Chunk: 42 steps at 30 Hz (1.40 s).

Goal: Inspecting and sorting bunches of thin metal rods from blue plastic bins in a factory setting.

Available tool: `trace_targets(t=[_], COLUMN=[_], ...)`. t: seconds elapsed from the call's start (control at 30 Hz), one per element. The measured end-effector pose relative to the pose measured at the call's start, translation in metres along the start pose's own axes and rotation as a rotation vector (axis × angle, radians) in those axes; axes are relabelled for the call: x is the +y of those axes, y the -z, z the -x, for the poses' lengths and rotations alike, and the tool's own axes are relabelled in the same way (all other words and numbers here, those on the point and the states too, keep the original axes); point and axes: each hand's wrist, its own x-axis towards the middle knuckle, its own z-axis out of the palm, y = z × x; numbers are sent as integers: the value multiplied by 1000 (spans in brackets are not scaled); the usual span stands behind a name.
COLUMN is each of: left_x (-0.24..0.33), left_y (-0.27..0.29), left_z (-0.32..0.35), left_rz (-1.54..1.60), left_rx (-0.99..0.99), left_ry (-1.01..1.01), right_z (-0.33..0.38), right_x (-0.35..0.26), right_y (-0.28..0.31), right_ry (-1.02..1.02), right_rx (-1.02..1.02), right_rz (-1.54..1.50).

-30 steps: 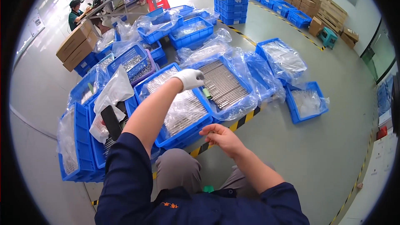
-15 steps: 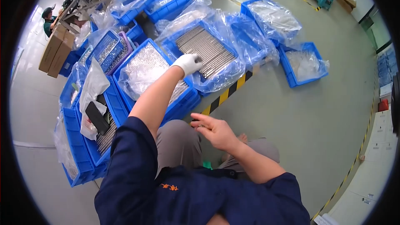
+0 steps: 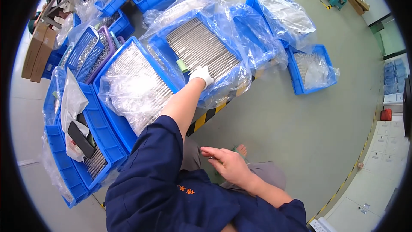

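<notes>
The gloved left hand (image 3: pixel 201 74) reaches out and rests with closed fingers on the rows of thin metal rods (image 3: pixel 201 48) filling a plastic-lined blue crate (image 3: pixel 159 48); whether it grips a rod cannot be told. The bare right hand (image 3: pixel 226 163) hovers loosely open and empty over the lap. Another bag-lined crate (image 3: pixel 112 122) sits just left.

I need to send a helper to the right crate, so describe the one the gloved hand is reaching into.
Among the blue crates on the grey floor, find the yellow-black floor stripe. The crate lies just beyond it, under the gloved left hand; its metal rods lie bare, not bag-covered.
</notes>
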Motion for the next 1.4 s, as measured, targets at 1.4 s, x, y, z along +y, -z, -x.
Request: trace_targets(t=[1.4], left_x=[8], left_y=[-4], left_z=[-29], left_rz=[-59], left_rx=[-317], left_ry=[-172], right_z=[-11], right_x=[22], right_y=[-7], right_ry=[-52], right_rx=[25], right_rz=[-67])
